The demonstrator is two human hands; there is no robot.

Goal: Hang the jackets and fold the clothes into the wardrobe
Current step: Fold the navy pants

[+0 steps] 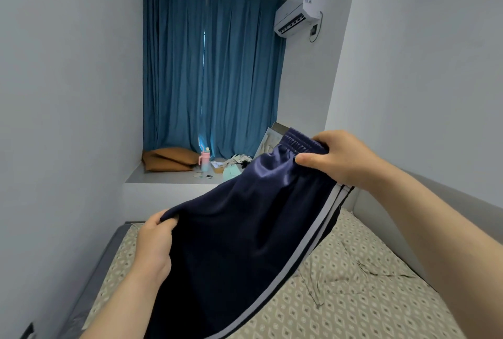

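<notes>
Above the bed (pixel 353 297): navy shorts (pixel 245 229) held up, spread between both hands.
Left hand (pixel 153 246) pinches smooth, shiny fabric; right hand (pixel 337 159) grips ribbed elastic waistband; white side stripes; diamond-print sheet.

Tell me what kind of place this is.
Most likely a small bedroom: a bed with a beige diamond-patterned sheet, drawn teal fabric curtains and a white wall-mounted air conditioner. The left hand and right hand hold a navy white-striped garment above the bed.
</notes>
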